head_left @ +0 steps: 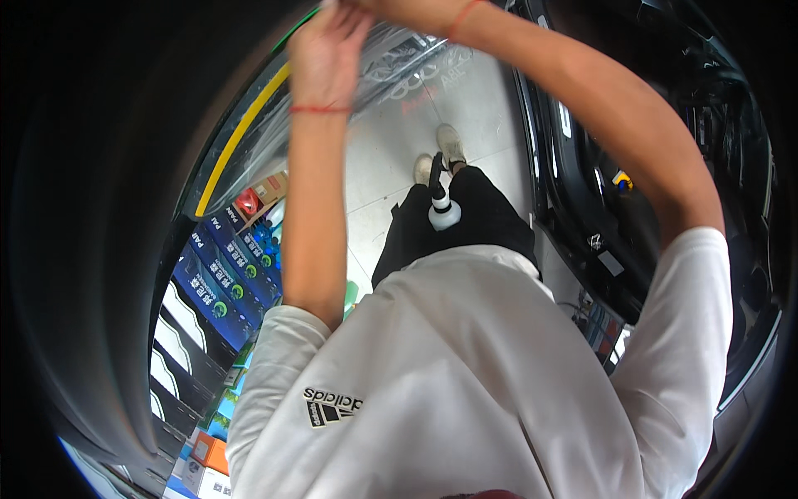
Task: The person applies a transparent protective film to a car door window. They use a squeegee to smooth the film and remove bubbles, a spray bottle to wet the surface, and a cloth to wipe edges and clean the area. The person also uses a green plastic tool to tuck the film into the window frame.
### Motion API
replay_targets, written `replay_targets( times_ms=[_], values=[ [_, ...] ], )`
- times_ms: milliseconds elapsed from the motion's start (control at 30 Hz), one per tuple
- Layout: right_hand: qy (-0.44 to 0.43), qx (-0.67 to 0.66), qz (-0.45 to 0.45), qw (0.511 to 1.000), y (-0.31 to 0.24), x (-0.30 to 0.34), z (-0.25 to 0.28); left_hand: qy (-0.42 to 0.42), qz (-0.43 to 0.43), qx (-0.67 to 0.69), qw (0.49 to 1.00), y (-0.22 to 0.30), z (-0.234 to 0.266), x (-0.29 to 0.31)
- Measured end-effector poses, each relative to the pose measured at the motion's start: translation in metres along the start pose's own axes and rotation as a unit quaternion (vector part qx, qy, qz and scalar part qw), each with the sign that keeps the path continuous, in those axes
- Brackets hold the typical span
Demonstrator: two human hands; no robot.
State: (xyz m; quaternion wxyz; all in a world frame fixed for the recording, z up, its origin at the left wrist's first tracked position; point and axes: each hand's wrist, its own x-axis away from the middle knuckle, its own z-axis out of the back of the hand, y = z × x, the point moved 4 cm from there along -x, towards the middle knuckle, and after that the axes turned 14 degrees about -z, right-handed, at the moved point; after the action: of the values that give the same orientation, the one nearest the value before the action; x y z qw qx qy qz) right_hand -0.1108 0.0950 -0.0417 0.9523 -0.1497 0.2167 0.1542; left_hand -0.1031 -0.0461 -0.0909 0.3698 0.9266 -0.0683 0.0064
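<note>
Both my arms are raised, and my hands come together at the upper edge of the head view. My left hand point(326, 60) has its fingers bent and closed near the edge of a clear, glossy sheet point(391, 65); whether it is film or glass I cannot tell. What these fingers hold, if anything, is hidden. My right hand point(403, 13) meets the left fingertips, but its own fingers are cut off by the frame. A yellow strip point(241, 143) runs along the sheet's left side. At my waist hangs a white spray bottle point(445, 214) with a black trigger head.
An open car door point(573, 179) and dark car interior stand to my right. On the left are stacked blue boxes point(218, 279), a brown carton point(270, 190) and an orange box point(209, 452). Pale tiled floor point(374, 166) lies around my shoes.
</note>
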Motion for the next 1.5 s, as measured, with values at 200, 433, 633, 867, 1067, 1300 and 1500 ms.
replay_targets(
  times_ms=[200,433,633,867,1067,1300,1500],
  values=[
    [-0.11,-0.143,0.046,0.983,-0.188,-0.001,-0.016,0.138,-0.088,-0.217,0.962,0.163,0.077,0.12],
    [-0.097,-0.18,-0.071,0.976,-0.157,0.089,0.025,0.079,0.002,-0.184,0.98,0.108,0.043,0.153],
    [-0.049,-0.398,-0.484,0.777,-0.027,0.167,0.088,-0.108,0.21,0.014,0.972,-0.08,-0.081,0.088],
    [0.201,-0.55,-0.514,0.627,0.061,0.118,0.098,-0.161,0.235,0.163,0.945,-0.145,-0.174,-0.021],
    [0.351,-0.439,-0.475,0.678,0.11,0.046,0.103,-0.08,0.37,0.373,0.847,-0.158,-0.215,-0.083],
    [0.398,-0.43,-0.445,0.677,0.139,0.025,0.082,-0.141,0.274,0.255,0.916,-0.179,-0.213,-0.145],
    [0.397,-0.462,-0.465,0.642,0.172,0.027,0.07,-0.18,0.223,0.176,0.942,-0.209,-0.202,-0.163]
  ],
)
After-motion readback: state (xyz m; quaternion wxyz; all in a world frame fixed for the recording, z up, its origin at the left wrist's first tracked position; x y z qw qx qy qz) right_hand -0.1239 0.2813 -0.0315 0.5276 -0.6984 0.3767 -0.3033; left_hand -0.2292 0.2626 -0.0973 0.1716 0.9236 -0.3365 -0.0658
